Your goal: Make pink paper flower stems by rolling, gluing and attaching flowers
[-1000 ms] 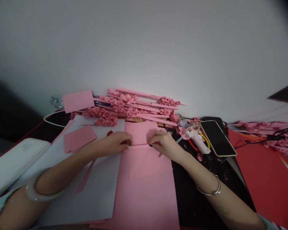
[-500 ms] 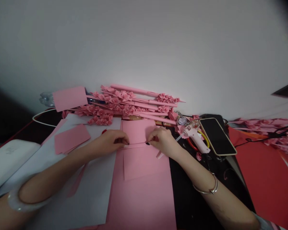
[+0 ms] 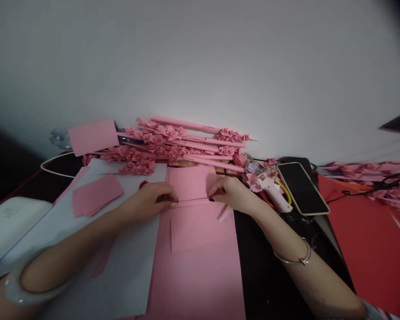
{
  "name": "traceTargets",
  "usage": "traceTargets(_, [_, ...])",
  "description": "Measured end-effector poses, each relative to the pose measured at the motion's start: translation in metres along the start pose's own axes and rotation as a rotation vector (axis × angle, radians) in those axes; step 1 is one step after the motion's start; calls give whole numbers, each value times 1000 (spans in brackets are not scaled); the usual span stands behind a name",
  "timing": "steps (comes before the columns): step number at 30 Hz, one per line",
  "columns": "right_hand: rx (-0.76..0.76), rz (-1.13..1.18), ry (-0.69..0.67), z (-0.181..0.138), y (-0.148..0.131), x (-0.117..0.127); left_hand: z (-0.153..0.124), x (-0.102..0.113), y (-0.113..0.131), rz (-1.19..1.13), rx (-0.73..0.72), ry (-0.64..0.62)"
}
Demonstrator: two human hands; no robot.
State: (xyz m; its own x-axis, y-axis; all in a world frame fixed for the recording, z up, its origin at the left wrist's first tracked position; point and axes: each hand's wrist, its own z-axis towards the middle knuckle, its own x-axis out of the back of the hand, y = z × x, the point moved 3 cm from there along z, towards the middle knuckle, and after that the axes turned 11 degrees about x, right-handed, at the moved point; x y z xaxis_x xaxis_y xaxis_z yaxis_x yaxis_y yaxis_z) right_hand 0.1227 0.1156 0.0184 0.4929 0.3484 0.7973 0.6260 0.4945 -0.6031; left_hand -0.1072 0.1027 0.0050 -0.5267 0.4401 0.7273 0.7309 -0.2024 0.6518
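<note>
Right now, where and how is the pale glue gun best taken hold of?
I would grip the glue gun by its handle, coming from the near side, probably with the right hand, which is closer than the left. The handle slants rightward and toward the person, while a yellow loop and the phone crowd its far right side.

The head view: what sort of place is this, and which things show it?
Probably a paper-craft work table set against a plain wall. Pink paper flowers lie along the back, rectangular pink paper is in the middle, and what looks like a glue gun lies to the right.
</note>
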Motion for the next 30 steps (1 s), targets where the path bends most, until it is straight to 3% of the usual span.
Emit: traceTargets(30, [-80, -343, -87, -3, -15, -15, 0, 1, 1, 68, -25, 9])
